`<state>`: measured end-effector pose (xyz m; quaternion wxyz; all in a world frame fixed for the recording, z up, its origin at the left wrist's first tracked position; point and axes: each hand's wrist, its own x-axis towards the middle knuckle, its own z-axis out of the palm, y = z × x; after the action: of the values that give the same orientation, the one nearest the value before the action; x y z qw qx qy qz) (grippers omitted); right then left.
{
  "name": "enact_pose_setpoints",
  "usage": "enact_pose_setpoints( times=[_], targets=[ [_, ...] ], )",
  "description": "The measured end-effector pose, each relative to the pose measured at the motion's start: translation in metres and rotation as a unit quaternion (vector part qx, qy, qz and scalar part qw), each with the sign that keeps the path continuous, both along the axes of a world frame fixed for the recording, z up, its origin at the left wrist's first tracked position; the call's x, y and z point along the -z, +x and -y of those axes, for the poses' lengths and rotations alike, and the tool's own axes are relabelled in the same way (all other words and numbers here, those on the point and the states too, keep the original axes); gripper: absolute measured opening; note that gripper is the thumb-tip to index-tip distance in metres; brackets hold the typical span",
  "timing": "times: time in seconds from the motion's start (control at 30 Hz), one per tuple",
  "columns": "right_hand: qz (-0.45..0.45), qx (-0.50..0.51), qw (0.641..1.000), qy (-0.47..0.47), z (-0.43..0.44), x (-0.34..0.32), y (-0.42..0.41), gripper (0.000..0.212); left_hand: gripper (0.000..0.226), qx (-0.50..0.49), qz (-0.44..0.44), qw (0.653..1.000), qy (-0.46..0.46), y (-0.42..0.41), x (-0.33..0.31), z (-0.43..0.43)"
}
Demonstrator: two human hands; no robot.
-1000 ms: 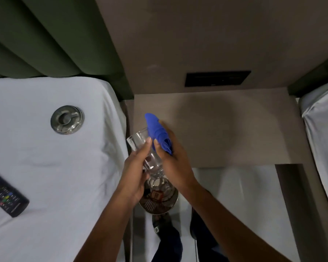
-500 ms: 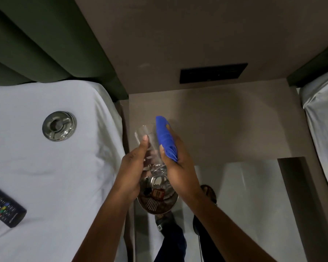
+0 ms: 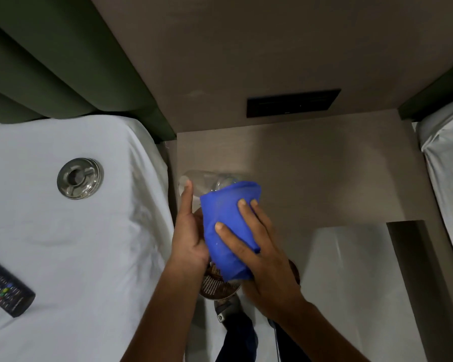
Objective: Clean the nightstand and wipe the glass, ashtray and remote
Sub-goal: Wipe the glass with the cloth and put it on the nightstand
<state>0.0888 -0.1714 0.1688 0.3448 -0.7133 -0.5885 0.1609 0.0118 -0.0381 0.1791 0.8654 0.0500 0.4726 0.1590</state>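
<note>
Mid-frame, over the nightstand (image 3: pixel 324 173), my left hand (image 3: pixel 190 236) grips the glass (image 3: pixel 202 182); my right hand (image 3: pixel 259 246) presses a blue cloth (image 3: pixel 225 226) around it. The ashtray (image 3: pixel 80 178) and remote (image 3: pixel 3 288) lie on the bed (image 3: pixel 76 244) at left.

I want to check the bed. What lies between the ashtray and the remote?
Only bare white sheet lies between the ashtray and the remote, in the head view.

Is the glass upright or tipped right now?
Tipped. The glass lies nearly sideways, rim toward the bed, held by the left hand while the right hand presses the blue cloth around it.
</note>
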Motion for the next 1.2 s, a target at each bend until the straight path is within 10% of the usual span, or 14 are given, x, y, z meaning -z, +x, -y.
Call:
enact_pose_setpoints(
  times=[0.23,0.5,0.7,0.83,0.97,1.2],
  targets=[
    [-0.248,0.148,0.957,0.016,-0.025,0.001,0.011,0.057,0.076,-0.077,-0.039,0.996,0.016,0.015,0.018,-0.002],
    [-0.293,0.125,0.948,-0.021,-0.043,0.024,0.009,0.05,0.075,-0.035,-0.068,0.997,-0.029,0.037,0.049,-0.025],
    [-0.365,0.241,0.899,0.014,-0.062,0.038,0.042,0.055,0.01,0.13,-0.194,0.966,0.108,0.055,0.072,-0.12],
    [-0.378,0.251,0.891,-0.016,-0.067,0.044,0.062,0.076,0.034,0.278,-0.368,0.838,0.292,0.066,0.099,-0.181],
    [-0.379,0.25,0.89,-0.029,-0.064,0.051,0.078,0.073,0.05,0.408,-0.527,0.562,0.49,0.073,0.122,-0.215],
    [-0.418,0.245,0.874,-0.041,-0.058,0.056,0.093,0.088,0.046,0.433,-0.548,0.472,0.538,0.087,0.147,-0.231]
  ],
)
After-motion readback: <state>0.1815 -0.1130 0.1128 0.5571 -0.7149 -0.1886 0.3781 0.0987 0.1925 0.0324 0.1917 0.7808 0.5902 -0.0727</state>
